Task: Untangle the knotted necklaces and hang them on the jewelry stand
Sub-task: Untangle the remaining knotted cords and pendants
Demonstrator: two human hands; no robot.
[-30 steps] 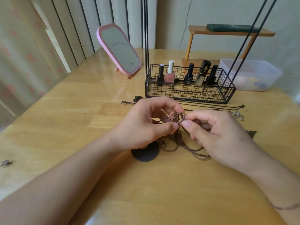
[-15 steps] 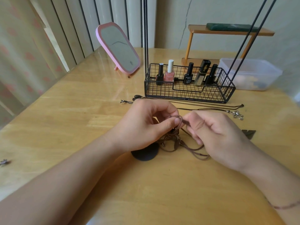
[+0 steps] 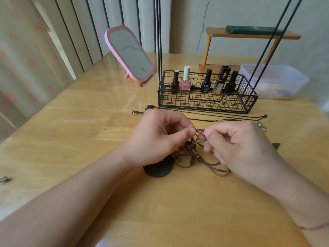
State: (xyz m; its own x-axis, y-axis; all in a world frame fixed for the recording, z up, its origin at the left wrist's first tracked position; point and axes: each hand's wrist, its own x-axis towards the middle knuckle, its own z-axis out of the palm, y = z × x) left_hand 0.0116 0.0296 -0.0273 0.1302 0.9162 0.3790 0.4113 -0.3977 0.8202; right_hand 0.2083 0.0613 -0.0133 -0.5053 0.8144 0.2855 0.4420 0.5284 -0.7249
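A tangle of brown cord necklaces [image 3: 191, 154] lies on the wooden table [image 3: 74, 143] between my hands, with a dark round pendant [image 3: 158, 168] at its near left. My left hand [image 3: 160, 138] pinches a loop of the brown cord between thumb and forefinger. My right hand [image 3: 242, 145] pinches the same loop from the right, a finger's width away. The black wire jewelry stand [image 3: 206, 102] sits behind, its thin rods rising out of view. Thin dark necklaces [image 3: 222, 115] lie stretched out in front of the stand.
Several nail polish bottles [image 3: 185, 81] stand in the stand's basket. A pink mirror [image 3: 130, 54] leans at the back left. A clear plastic tub [image 3: 274, 81] and a small wooden shelf [image 3: 249, 35] are at the back right. A small metal charm [image 3: 4, 179] lies far left.
My hands have drawn slightly apart, pulling the brown cord loop taut between the fingertips. The tangle below has loosened and spread a little.
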